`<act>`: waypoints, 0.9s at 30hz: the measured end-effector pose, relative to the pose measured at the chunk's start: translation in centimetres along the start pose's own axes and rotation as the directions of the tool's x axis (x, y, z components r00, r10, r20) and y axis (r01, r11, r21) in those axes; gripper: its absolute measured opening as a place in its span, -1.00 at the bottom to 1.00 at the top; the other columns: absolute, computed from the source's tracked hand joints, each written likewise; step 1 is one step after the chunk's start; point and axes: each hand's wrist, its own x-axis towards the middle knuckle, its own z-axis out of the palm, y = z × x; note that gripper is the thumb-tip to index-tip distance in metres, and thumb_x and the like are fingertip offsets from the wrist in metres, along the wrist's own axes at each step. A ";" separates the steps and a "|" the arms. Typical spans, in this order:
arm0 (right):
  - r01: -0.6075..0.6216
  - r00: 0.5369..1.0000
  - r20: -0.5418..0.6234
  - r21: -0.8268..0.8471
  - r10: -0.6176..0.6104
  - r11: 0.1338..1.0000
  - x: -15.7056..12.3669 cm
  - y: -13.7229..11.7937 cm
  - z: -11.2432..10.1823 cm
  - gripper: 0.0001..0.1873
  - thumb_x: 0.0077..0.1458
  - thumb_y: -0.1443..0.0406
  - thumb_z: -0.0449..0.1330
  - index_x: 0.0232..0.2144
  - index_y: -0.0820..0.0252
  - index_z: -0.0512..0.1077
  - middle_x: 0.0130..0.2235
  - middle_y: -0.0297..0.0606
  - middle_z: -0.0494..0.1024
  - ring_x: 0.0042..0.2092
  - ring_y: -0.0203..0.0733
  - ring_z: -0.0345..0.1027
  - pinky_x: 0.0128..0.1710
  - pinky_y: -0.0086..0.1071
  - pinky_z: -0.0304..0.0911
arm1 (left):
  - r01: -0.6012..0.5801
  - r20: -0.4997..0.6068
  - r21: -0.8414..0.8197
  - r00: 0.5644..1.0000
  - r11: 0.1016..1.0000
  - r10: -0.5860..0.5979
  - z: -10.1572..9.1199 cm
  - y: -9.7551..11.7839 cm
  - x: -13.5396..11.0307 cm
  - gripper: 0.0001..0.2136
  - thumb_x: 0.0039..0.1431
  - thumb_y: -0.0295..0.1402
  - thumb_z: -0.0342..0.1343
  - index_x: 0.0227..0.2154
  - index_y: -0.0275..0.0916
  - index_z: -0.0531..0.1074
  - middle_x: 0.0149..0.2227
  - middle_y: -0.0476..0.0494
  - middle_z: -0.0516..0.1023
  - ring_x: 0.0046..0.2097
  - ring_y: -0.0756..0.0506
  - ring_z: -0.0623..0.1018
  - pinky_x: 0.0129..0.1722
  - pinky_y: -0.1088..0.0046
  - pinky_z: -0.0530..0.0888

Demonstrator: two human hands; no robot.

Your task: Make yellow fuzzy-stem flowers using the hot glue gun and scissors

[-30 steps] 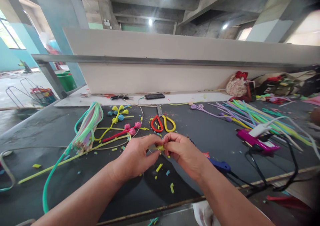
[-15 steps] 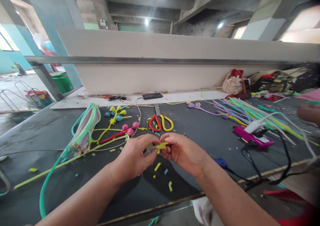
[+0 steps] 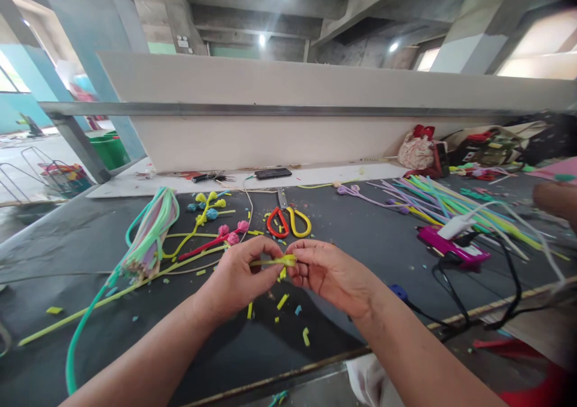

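Note:
Over the front of the dark table, my left hand (image 3: 237, 278) pinches the thin stem of a yellow pipe cleaner (image 3: 288, 261) between thumb and forefinger. My right hand (image 3: 329, 272) has its fingertips closed on the knotted, bunched end of that piece. Just beyond my hands lie scissors (image 3: 283, 206) with one red and one yellow handle, blades pointing away. Left of them rest a red stem with pink buds (image 3: 224, 231) and a yellow stem with yellow and blue buds (image 3: 201, 219). Short yellow offcuts (image 3: 282, 302) are scattered below my hands.
A tied pipe-cleaner bundle (image 3: 151, 232) sits at left, loose pipe cleaners (image 3: 473, 214) at right. A magenta power strip (image 3: 451, 246) with cables and a blue corded object (image 3: 398, 291) are near my right arm. A phone (image 3: 273, 173) lies at the back. Another person's hand (image 3: 554, 199) shows at right.
The yellow end between my fingers looks more gathered, and its stem now shows against my left hand. Another yellow offcut is visible below my left hand. The view has shifted slightly.

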 end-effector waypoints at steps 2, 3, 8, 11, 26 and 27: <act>-0.006 1.000 0.006 0.005 0.006 1.000 0.0 0.0 -0.1 -0.87 -0.03 0.35 0.29 -0.36 0.29 0.46 -0.44 -0.29 0.51 -0.42 -0.38 0.40 -0.38 -0.49 0.27 | 0.018 0.004 -0.029 1.000 0.999 -0.018 0.0 0.0 0.0 -0.89 0.05 -0.35 0.10 -0.37 -0.29 0.39 -0.44 -0.03 0.45 -0.45 0.05 0.38 -0.47 0.57 0.33; -0.010 1.000 0.007 0.008 0.010 1.000 0.0 0.0 -0.1 -0.85 -0.03 0.34 0.31 -0.37 0.30 0.46 -0.45 -0.30 0.51 -0.43 -0.39 0.39 -0.38 -0.49 0.27 | 0.022 0.006 -0.038 1.000 0.999 -0.021 0.0 0.0 0.0 -0.89 0.05 -0.35 0.10 -0.37 -0.29 0.39 -0.44 -0.03 0.45 -0.45 0.05 0.38 -0.47 0.57 0.33; -0.016 1.000 0.019 0.023 0.016 1.000 0.2 0.2 -0.3 -0.82 -0.11 0.34 0.37 -0.44 0.31 0.45 -0.50 -0.33 0.49 -0.45 -0.40 0.37 -0.37 -0.48 0.27 | 0.028 0.013 -0.071 1.000 0.997 -0.027 0.1 0.2 0.0 -0.91 0.03 -0.38 0.11 -0.39 -0.29 0.38 -0.45 -0.02 0.45 -0.47 0.06 0.36 -0.48 0.59 0.33; -0.019 1.000 0.011 0.019 0.018 1.000 0.3 0.2 -0.3 -0.82 -0.12 0.34 0.37 -0.46 0.31 0.45 -0.52 -0.35 0.48 -0.46 -0.40 0.37 -0.37 -0.48 0.27 | 0.000 0.013 -0.051 1.000 0.999 0.001 0.0 0.0 -0.1 -0.92 0.04 -0.40 0.10 -0.39 -0.29 0.38 -0.46 -0.01 0.45 -0.48 0.07 0.36 -0.49 0.60 0.33; 0.002 0.999 -0.041 -0.052 -0.004 0.999 0.4 0.1 0.3 -0.88 -0.19 0.41 0.33 -0.51 0.28 0.46 -0.59 -0.40 0.44 -0.53 -0.41 0.31 -0.41 -0.46 0.24 | -0.156 -0.024 0.210 0.986 0.965 0.165 0.2 0.2 -0.1 -0.93 -0.02 -0.52 0.07 -0.45 -0.27 0.42 -0.49 0.03 0.47 -0.49 0.09 0.39 -0.46 0.64 0.34; 0.000 0.999 -0.043 -0.053 -0.002 0.999 0.4 0.2 0.3 -0.88 -0.20 0.40 0.33 -0.51 0.28 0.46 -0.59 -0.40 0.44 -0.53 -0.41 0.31 -0.41 -0.46 0.23 | -0.157 -0.024 0.214 0.986 0.964 0.166 0.2 0.1 -0.1 -0.93 -0.03 -0.52 0.07 -0.45 -0.27 0.42 -0.50 0.04 0.47 -0.49 0.09 0.38 -0.47 0.64 0.33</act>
